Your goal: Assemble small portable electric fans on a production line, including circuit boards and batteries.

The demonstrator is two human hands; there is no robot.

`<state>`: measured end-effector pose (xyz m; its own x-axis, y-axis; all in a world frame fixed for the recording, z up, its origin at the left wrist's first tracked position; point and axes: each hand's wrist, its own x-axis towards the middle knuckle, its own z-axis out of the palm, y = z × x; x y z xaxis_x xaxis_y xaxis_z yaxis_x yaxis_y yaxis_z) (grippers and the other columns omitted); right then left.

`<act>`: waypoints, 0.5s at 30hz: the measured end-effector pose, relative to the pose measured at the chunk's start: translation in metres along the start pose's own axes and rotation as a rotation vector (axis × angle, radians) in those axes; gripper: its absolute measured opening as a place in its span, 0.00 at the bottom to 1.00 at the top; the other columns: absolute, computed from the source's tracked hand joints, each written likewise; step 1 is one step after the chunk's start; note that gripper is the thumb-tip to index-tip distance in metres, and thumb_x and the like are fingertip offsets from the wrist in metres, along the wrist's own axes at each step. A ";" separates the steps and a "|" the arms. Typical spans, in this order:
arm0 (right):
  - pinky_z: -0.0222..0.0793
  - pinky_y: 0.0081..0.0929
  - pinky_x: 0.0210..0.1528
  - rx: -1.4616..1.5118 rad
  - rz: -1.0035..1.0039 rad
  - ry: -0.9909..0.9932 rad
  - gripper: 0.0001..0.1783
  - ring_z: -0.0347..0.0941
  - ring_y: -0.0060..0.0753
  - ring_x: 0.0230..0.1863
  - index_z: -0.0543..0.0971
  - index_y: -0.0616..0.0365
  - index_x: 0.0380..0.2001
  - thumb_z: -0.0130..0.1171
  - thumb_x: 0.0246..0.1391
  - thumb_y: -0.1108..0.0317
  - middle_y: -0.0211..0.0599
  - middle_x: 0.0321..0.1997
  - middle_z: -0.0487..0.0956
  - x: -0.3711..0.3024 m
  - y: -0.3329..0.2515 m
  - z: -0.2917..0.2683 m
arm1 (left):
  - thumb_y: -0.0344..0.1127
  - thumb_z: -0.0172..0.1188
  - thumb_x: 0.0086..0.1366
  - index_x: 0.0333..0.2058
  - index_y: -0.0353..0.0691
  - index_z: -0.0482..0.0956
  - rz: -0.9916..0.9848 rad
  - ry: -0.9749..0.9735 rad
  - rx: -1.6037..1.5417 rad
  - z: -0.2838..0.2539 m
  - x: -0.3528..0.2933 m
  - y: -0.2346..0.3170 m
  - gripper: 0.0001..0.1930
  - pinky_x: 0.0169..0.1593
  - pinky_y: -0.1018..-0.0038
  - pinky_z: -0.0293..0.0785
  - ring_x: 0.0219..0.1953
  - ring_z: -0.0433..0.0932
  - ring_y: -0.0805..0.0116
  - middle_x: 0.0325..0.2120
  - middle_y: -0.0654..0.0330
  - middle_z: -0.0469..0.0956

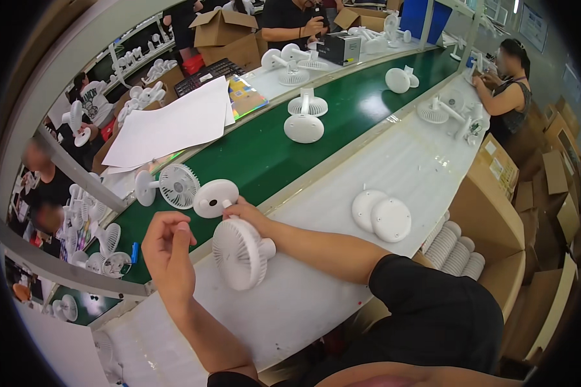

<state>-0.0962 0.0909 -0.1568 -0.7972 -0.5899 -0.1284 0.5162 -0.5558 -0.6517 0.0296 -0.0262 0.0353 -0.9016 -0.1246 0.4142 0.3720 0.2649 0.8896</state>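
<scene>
Low in front of me, my right hand (246, 214) is closed around the neck of a white fan (237, 255), between its round base and its caged head. The base's disc (216, 198) faces up over the edge of the green belt. My left hand (169, 248) is raised to the left of that fan, apart from it. Its fingers are curled in loosely with the thumb beside them, and nothing shows in them. Another white fan (179, 186) lies on the belt just beyond my hands. Two round white discs (391, 219) overlap on the white worktop to the right.
The green conveyor belt (252, 155) carries more fans, including one in the middle (305, 128). White paper sheets (174, 129) lie beyond it. An open carton (487, 213) with white ribbed parts (452, 248) stands at the right. A co-worker (507, 84) works at the far right.
</scene>
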 end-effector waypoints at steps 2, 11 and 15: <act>0.66 0.23 0.27 0.002 0.084 -0.045 0.28 0.69 0.26 0.27 0.55 0.52 0.57 0.52 0.56 0.73 0.38 0.33 0.71 0.001 0.000 -0.005 | 0.24 0.51 0.61 0.34 0.36 0.76 0.002 0.007 0.008 0.000 0.000 0.000 0.05 0.33 0.82 0.65 0.26 0.67 0.77 0.24 0.64 0.72; 0.62 0.19 0.25 -0.076 -0.002 -0.064 0.28 0.67 0.22 0.26 0.56 0.50 0.59 0.51 0.56 0.72 0.35 0.30 0.72 -0.004 0.005 0.008 | 0.24 0.51 0.61 0.34 0.36 0.76 -0.005 0.005 -0.003 -0.003 -0.002 0.000 0.05 0.33 0.82 0.65 0.27 0.67 0.77 0.26 0.64 0.72; 0.60 0.19 0.22 -0.096 0.024 -0.114 0.27 0.66 0.22 0.23 0.56 0.50 0.58 0.50 0.56 0.72 0.36 0.29 0.72 -0.007 0.001 0.015 | 0.24 0.51 0.61 0.34 0.36 0.76 0.013 0.010 -0.001 -0.001 -0.002 0.002 0.05 0.34 0.82 0.64 0.27 0.67 0.77 0.27 0.63 0.72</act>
<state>-0.0855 0.0861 -0.1453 -0.7416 -0.6679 -0.0628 0.4981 -0.4855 -0.7184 0.0323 -0.0269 0.0368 -0.8943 -0.1307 0.4280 0.3844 0.2654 0.8842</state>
